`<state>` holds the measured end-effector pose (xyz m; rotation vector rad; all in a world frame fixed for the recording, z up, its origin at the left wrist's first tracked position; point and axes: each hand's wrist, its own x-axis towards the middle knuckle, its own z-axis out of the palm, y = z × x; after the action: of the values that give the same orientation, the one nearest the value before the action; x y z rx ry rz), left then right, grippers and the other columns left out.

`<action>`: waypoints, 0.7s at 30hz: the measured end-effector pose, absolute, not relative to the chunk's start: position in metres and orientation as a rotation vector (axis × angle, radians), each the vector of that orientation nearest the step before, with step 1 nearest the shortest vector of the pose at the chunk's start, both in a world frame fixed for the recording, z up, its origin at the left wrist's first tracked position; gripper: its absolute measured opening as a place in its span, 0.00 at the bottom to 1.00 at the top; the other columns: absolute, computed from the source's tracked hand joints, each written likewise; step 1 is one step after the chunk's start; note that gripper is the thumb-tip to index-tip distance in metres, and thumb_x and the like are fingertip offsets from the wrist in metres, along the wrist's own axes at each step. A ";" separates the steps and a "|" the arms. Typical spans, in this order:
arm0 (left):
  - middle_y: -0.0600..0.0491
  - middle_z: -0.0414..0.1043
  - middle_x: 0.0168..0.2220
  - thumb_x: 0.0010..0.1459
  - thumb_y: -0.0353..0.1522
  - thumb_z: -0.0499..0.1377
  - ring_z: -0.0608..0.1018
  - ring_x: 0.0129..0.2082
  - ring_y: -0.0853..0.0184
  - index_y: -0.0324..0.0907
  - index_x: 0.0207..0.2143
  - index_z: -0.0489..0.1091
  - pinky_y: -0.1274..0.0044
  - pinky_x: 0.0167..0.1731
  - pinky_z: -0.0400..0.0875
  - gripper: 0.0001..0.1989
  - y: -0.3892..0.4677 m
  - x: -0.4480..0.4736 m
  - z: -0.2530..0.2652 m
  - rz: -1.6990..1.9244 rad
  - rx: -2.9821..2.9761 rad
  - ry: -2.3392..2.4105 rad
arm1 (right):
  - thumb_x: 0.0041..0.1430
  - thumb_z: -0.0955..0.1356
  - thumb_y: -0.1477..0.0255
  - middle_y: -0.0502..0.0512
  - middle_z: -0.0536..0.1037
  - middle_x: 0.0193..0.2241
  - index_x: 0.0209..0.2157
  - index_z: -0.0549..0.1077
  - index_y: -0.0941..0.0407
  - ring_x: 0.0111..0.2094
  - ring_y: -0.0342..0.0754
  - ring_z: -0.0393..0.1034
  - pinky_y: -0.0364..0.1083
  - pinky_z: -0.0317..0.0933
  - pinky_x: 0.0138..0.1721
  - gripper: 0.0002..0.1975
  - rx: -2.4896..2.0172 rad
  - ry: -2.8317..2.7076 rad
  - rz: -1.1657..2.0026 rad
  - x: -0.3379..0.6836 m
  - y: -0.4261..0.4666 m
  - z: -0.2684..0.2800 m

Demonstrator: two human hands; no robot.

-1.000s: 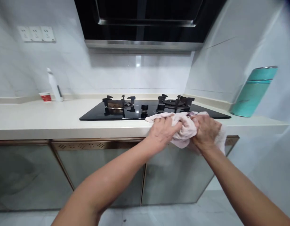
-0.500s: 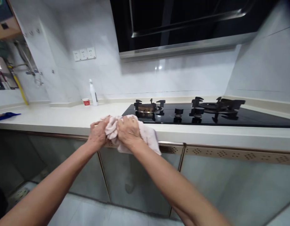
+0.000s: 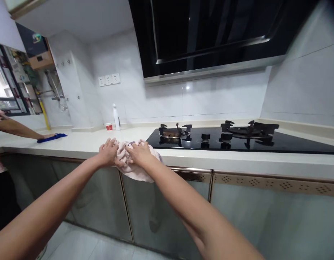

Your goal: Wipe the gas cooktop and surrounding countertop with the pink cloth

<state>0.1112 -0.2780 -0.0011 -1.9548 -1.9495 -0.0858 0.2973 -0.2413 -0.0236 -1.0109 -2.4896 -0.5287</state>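
Note:
A pale pink cloth [image 3: 137, 174] lies bunched at the front edge of the white countertop [image 3: 82, 145], its lower part hanging over the edge. My left hand [image 3: 108, 152] grips the cloth's left side, with the thumb pressed into the folds and the fingers curled. From the right, my right hand [image 3: 140, 153] is closed on the bunched top of the same cloth. Both hands are close together, left of the black gas stove [image 3: 188, 143]. Part of the cloth is hidden under my right hand and forearm.
A white spray bottle [image 3: 116, 118] and a red-and-white cup [image 3: 108, 126] stand by the wall. At far left, another person's arm [image 3: 19, 128] reaches onto a blue cloth [image 3: 51, 137] on the counter. A black range hood [image 3: 205, 36] overhangs the stove.
My hands and the cloth have shifted slightly left along the counter edge, and the cloth is more bunched. The view has turned left, bringing the other person's arm into sight.

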 end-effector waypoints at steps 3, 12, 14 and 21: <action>0.33 0.47 0.70 0.38 0.53 0.70 0.53 0.69 0.40 0.39 0.68 0.47 0.56 0.62 0.55 0.61 -0.262 0.129 -0.005 -0.122 -1.934 -1.823 | 0.63 0.66 0.65 0.65 0.72 0.53 0.57 0.67 0.57 0.53 0.59 0.67 0.62 0.52 0.57 0.23 -0.887 -2.407 -0.647 0.295 -0.238 -0.033; 0.37 0.66 0.55 0.41 0.59 0.67 0.69 0.53 0.44 0.44 0.68 0.50 0.58 0.54 0.58 0.58 -0.283 0.171 -0.021 -0.063 -1.912 -1.573 | 0.68 0.61 0.62 0.66 0.72 0.51 0.58 0.66 0.58 0.47 0.56 0.65 0.58 0.53 0.52 0.21 -0.669 -2.253 -0.766 0.358 -0.238 -0.056; 0.38 0.67 0.53 0.48 0.61 0.61 0.68 0.52 0.45 0.46 0.67 0.55 0.59 0.52 0.59 0.50 -0.288 0.192 -0.025 -0.092 -1.884 -1.515 | 0.71 0.57 0.65 0.63 0.73 0.48 0.60 0.65 0.55 0.44 0.54 0.64 0.56 0.52 0.51 0.20 -0.708 -2.176 -0.816 0.398 -0.242 -0.060; 0.42 0.69 0.48 0.62 0.57 0.46 0.68 0.48 0.51 0.51 0.59 0.66 0.61 0.46 0.60 0.32 -0.273 0.330 -0.040 -0.346 -2.026 -1.196 | 0.70 0.58 0.65 0.59 0.75 0.45 0.55 0.71 0.53 0.43 0.53 0.61 0.51 0.48 0.41 0.19 -1.148 -1.902 -0.933 0.559 -0.251 -0.083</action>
<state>0.3298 -0.2730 -0.0395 -2.0259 -1.1960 -0.3457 0.5590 -0.2509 -0.0826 -1.1481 -1.9020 -0.9332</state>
